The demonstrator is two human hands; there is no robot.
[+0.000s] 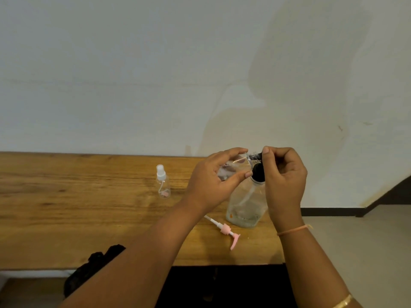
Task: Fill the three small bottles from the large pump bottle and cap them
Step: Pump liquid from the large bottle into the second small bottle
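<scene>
Both forearms (155,241) are bare. A thin peach-coloured thread band (293,230) circles the wrist of the right hand (284,181), and a gold bangle (342,302) sits higher up that forearm.

- A wooden counter (66,207) with a strong grain runs along the wall.
- The pale wall (133,74) shows brownish stains toward its right side.
- A dark baseboard (329,211) meets the light floor (367,241) at the right.
- Black lacy cloth (93,270) hangs at the counter's near edge.
</scene>
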